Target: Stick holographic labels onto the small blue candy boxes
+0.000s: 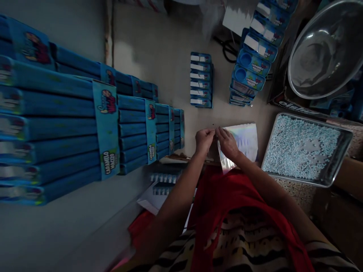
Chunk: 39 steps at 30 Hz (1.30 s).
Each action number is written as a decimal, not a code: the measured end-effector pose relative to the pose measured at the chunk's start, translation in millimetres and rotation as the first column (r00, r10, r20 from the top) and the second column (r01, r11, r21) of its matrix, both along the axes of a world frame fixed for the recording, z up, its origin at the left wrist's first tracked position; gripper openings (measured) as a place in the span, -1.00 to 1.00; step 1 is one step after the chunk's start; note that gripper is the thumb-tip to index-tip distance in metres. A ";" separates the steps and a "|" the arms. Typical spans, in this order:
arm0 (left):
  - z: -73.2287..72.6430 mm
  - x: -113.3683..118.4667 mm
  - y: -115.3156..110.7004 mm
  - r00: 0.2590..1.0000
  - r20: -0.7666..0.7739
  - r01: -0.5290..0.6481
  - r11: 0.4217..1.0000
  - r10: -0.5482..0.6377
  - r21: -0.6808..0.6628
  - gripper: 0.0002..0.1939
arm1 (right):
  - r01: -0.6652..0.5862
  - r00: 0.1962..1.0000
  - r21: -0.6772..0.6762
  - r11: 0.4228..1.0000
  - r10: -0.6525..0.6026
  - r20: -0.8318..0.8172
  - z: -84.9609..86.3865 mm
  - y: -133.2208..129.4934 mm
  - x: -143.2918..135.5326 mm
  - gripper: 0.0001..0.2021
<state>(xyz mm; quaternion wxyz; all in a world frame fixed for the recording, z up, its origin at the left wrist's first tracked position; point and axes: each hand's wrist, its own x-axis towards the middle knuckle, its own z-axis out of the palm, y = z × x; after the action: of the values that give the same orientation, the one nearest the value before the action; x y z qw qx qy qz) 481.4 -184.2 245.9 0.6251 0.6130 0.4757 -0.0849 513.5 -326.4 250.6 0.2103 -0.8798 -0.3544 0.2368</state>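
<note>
My left hand (204,140) is closed in a pinch just left of a shiny holographic sheet (247,138). Whatever lies between its fingertips is too small to make out. My right hand (227,144) lies over the left part of the sheet, its fingers pressed together at the upper left corner. Both sets of fingertips nearly meet above the table's near edge. The sheet reflects pale rainbow colours and hangs slightly over that edge. Straight ahead stands a short row of small blue boxes (201,81) with white strips on their ends.
Tall stacks of blue "Caramelo Macizo" boxes (106,128) fill the left. More blue boxes (251,71) stand at the back right, beside black-handled scissors (229,49). A metal tray (338,175) of pale blue candies is right, below a big steel bowl (317,56).
</note>
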 end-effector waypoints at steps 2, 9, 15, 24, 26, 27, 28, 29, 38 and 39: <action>2.6 1.2 -1.0 0.998 -0.017 -0.053 0.998 0.053 -0.018 -0.78 | -0.004 1.000 0.014 1.000 0.004 -0.009 0.8 -6.8 -6.0 -0.46; 13.0 0.7 4.7 0.996 0.031 -0.075 0.992 0.079 -0.098 -0.85 | 0.066 0.997 -0.052 0.996 -0.068 -0.024 25.8 -16.8 -6.1 -0.72; 15.7 -3.3 0.6 0.997 0.078 -0.017 0.992 0.026 -0.123 -0.77 | 0.100 0.995 -0.082 0.992 -0.097 0.039 36.1 -12.0 15.0 -0.59; 16.1 -4.0 0.3 0.997 0.062 0.043 0.999 -0.044 0.018 -0.85 | -0.006 1.000 -0.137 0.991 0.005 -0.009 46.3 -16.6 5.4 -0.65; 17.8 -4.1 0.5 0.995 0.081 0.063 0.998 -0.064 0.013 -0.85 | 0.083 0.996 -0.096 0.992 -0.085 -0.017 45.9 -17.5 2.8 -0.67; 18.7 -4.3 0.3 0.993 0.089 0.071 0.997 -0.071 0.006 -0.84 | 0.128 0.992 -0.071 0.989 -0.129 -0.011 44.9 -17.2 3.2 -0.67; 19.6 -4.7 -0.1 0.993 0.094 0.077 0.997 -0.076 -0.004 -0.83 | 0.159 0.987 -0.046 0.986 -0.159 0.002 43.3 -16.6 4.5 -0.65; 20.4 -5.1 -0.7 0.992 0.095 0.081 0.997 -0.079 -0.016 -0.81 | 0.169 0.986 -0.028 0.985 -0.169 0.017 41.2 -15.6 6.4 -0.62; 19.6 -2.6 -9.8 0.993 0.034 -0.102 0.979 0.109 -0.179 -0.86 | 0.027 0.996 -0.094 0.995 -0.019 0.088 21.9 -16.2 6.7 -0.55; 19.5 -2.2 -10.3 0.991 0.021 -0.124 0.971 0.131 -0.207 -0.86 | 0.016 0.996 -0.102 0.995 -0.007 0.087 21.9 -17.5 5.4 -0.55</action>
<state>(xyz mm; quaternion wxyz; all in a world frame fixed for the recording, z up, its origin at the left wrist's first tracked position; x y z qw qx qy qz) 479.2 -194.5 265.3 0.6972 0.5149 0.4920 -0.0825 518.9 -343.8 272.4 0.1508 -0.9008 -0.3457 0.2153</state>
